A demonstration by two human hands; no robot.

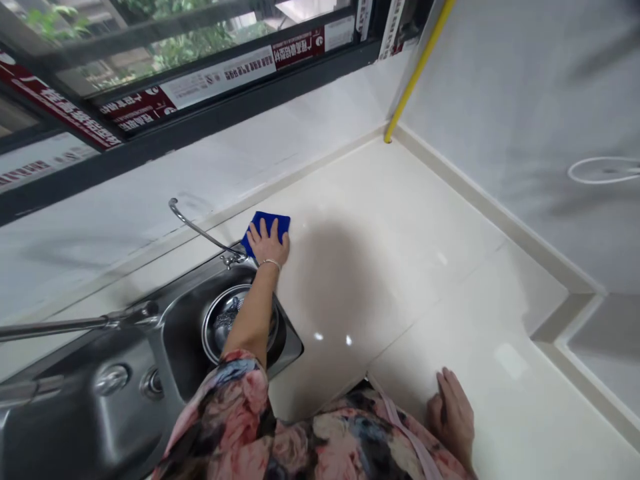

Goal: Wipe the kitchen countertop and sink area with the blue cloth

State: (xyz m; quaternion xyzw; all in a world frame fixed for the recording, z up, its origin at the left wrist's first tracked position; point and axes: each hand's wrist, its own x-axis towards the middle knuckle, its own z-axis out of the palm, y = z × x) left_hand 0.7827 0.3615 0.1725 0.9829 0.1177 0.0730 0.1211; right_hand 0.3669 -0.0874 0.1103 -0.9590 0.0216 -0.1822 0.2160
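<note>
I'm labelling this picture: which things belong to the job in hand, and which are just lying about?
In use:
squarish blue cloth, under the left hand
glossy cream countertop

Just about:
round silvery metal bowl, in the steel sink
curved chrome tap
yellow pipe

Dark-framed window (195,40), red-and-white printed tape (220,75), yellow pipe (420,70), white cable loop (600,159)

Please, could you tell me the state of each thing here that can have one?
Blue cloth: spread out under the left hand.
Left hand: flat, fingers apart.
Right hand: at the countertop, no object visible in it.
Thin curved tap: no running water visible.
Metal bowl: upright in the sink, contents unclear.
Window: unclear whether open or closed.
White cable: looped at the wall.
</note>
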